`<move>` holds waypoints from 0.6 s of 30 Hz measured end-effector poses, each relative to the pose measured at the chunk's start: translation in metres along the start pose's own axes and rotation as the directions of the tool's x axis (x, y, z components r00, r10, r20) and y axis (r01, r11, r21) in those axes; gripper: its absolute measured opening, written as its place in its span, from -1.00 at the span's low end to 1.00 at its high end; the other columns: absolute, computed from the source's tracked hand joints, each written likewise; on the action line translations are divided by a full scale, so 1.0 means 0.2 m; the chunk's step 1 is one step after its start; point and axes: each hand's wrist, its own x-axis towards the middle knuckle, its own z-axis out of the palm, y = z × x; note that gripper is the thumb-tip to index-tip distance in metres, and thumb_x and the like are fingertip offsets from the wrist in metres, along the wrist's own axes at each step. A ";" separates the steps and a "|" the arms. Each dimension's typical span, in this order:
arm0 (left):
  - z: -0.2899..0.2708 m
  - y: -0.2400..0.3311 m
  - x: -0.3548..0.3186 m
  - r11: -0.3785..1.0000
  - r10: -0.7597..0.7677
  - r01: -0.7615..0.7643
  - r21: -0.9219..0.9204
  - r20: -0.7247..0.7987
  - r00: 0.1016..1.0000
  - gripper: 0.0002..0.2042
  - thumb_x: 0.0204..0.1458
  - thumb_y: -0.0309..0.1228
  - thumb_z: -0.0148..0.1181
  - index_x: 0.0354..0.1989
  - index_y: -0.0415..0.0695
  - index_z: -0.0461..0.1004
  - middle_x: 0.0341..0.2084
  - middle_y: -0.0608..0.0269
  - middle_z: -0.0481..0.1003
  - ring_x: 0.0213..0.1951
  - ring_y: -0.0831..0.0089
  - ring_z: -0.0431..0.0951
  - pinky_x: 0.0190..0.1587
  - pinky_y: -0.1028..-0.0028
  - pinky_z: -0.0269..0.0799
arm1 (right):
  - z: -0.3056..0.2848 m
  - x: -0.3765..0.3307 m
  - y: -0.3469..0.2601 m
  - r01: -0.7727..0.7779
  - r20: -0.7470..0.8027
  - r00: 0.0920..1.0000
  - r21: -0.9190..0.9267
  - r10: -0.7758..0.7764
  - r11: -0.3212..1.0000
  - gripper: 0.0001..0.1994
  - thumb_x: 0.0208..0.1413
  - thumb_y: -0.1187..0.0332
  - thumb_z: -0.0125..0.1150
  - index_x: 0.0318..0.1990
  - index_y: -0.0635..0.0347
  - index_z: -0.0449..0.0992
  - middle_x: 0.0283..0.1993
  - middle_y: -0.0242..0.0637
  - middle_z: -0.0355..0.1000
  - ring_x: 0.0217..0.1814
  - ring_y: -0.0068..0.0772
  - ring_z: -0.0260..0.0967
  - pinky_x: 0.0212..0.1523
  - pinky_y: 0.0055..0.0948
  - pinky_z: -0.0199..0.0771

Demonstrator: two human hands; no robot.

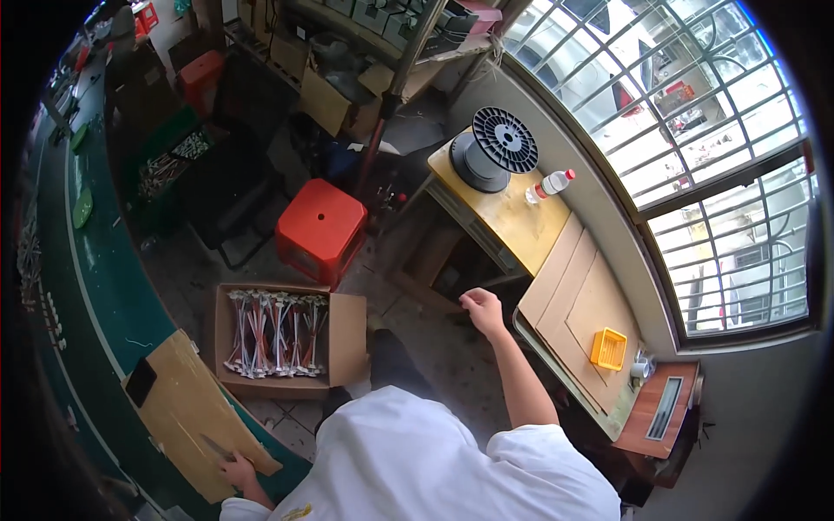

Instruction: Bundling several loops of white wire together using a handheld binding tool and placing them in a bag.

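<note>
My left hand (236,470) rests at the near end of a tan board (187,382) on the green workbench. A thin grey pointed tool (216,447) runs from its fingers over the board; the exact kind is too small to tell. Out to the right, my right hand (483,311) is raised over the floor beside the yellow table, fingers curled together. Whatever it may hold is hidden. Between the bench and me, an open cardboard box (347,340) holds many bundles of red and white wires (276,334) with pale connectors. A black phone-like slab (141,383) lies on the board.
A red stool (321,227) stands beyond the box, near a black chair (228,195). On the yellow table (512,227) are a large cable spool (495,149) and a bottle (550,186). Cardboard sheets (569,304) and a yellow basket (609,349) lie nearer, below the barred window.
</note>
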 end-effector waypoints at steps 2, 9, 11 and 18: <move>-0.05 -0.01 -0.05 0.994 -0.090 0.087 0.063 0.047 0.995 -0.25 -0.07 0.04 0.13 0.16 -0.31 0.14 0.08 -0.38 0.18 0.08 -0.22 0.23 0.06 0.04 0.20 | -0.18 0.22 0.12 -0.219 -0.060 0.971 0.185 0.233 0.958 -0.89 0.04 0.35 0.16 -0.35 0.17 0.51 -0.38 -0.35 0.50 -0.41 -0.60 0.42 -0.50 -0.64 0.33; -0.39 -0.07 -0.93 0.929 -0.329 0.241 0.279 0.331 0.885 0.14 -0.35 0.26 0.26 0.29 -0.27 -0.13 0.22 -0.31 -0.02 0.22 -0.24 0.03 0.24 0.02 -0.06 | -0.22 0.87 0.46 -0.217 -0.045 0.970 0.292 0.240 0.931 -0.89 0.09 0.33 0.09 -0.28 0.12 0.46 -0.43 -0.42 0.46 -0.48 -0.65 0.35 -0.59 -0.64 0.27; -0.38 -0.08 -1.00 0.947 -0.317 0.257 0.190 0.451 0.834 0.22 -0.47 0.21 0.36 0.30 -0.27 -0.17 0.11 -0.25 0.22 0.14 -0.14 0.23 0.15 0.16 0.17 | -0.22 0.85 0.52 -0.237 0.050 0.971 0.191 0.232 0.952 -0.91 0.08 0.35 0.13 -0.30 0.11 0.48 -0.37 -0.42 0.47 -0.41 -0.65 0.36 -0.51 -0.64 0.25; -0.08 -0.18 -1.33 0.749 -0.634 0.662 -0.034 0.254 0.731 0.10 -0.35 -0.06 0.41 0.34 -0.02 -0.25 0.09 -0.42 0.10 0.03 -0.18 0.32 0.04 0.12 0.31 | 0.19 0.73 0.56 -0.168 0.400 0.884 -0.212 0.242 0.963 -0.89 0.05 0.33 0.15 -0.30 0.10 0.48 -0.35 -0.41 0.49 -0.39 -0.58 0.42 -0.62 -0.59 0.24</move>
